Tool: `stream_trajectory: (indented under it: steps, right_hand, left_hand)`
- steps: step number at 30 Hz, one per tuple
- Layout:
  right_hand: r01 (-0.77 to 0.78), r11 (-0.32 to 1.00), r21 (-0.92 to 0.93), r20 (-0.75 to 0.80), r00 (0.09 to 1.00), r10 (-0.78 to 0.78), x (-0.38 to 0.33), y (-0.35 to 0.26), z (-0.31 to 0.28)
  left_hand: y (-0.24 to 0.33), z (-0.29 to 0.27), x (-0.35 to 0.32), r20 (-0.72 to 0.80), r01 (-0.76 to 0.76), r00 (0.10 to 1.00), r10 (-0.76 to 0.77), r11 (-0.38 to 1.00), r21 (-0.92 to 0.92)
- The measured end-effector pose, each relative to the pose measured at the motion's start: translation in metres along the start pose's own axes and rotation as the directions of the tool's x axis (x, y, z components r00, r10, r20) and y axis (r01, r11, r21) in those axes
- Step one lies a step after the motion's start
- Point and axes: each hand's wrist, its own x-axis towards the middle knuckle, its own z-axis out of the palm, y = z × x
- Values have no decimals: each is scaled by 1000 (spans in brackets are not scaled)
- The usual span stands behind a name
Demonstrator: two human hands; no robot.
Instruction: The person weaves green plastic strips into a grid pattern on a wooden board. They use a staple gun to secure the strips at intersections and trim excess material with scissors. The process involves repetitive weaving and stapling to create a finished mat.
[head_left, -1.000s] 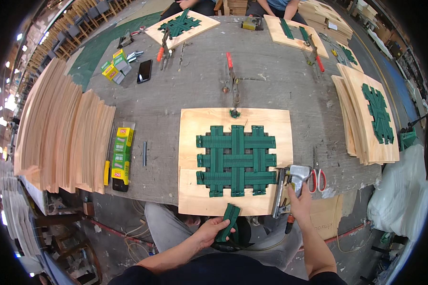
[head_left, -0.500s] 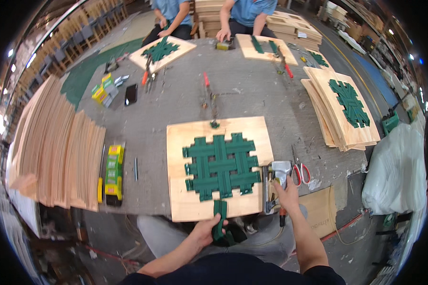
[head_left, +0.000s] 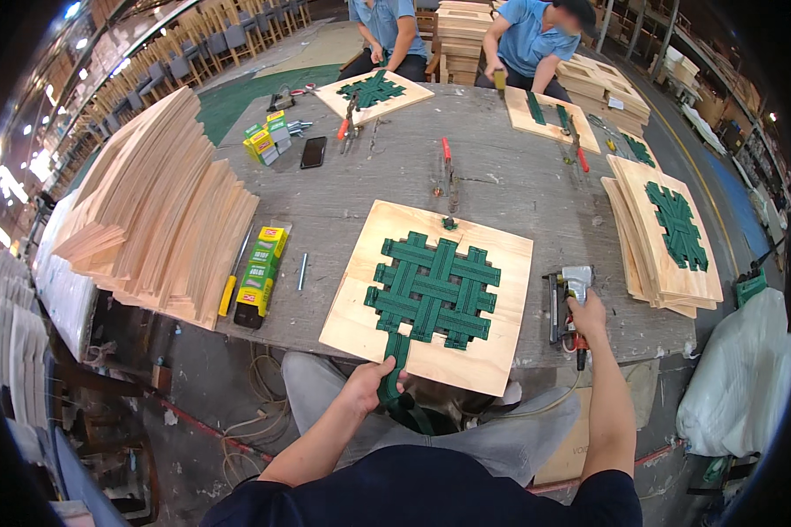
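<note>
A light wooden board point(head_left: 510, 303) lies turned at an angle on the near edge of the table. Green elastic webbing point(head_left: 435, 285) is woven crosswise over its middle, with short ends sticking out around it. My left hand point(head_left: 373, 384) grips a loose green webbing strap point(head_left: 397, 351) at the board's near edge; the strap's tail hangs down over my lap. To the right of the board, my right hand point(head_left: 591, 314) is wrapped around the handle of a silver and black staple gun point(head_left: 576, 283), which rests on the table, apart from the board. An air hose trails from the gun.
Stacked wooden boards point(head_left: 163, 211) rise at the left, beside a green-yellow staple box point(head_left: 262, 272). Webbed boards point(head_left: 668, 228) are piled at right. Red-handled pliers point(head_left: 447, 162) and a phone point(head_left: 313, 152) lie farther off. Two co-workers point(head_left: 536, 39) sit across the table.
The board has turned clockwise in view, and a gap now shows between it and the staple gun. My left hand still holds the strap. My head view has shifted. The right co-worker's hand has risen.
</note>
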Motion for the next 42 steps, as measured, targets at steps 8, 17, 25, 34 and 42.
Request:
stream_trajectory:
  steps: [8,17,25,34,42]
  right_hand:
    - [76,948,-310,-141,982,-125,-16,-14,-6]
    - [-449,224,865,448,489,-748,-185,-165,18]
    - [-552,425,717,695,604,-390,-171,-101,-39]
    - [-490,460,741,633,737,-235,-177,-62,-9]
    - [-348,483,803,526,795,-303,-178,-94,8]
  left_hand:
    - [-4,4,-38,-19,40,999,-36,962,272]
    - [50,149,-91,315,-414,853,416,907,-76]
    - [130,140,-16,239,-673,739,630,708,214]
    - [146,189,-22,440,-811,550,710,579,80]
    - [218,183,-85,422,-845,387,820,498,-193]
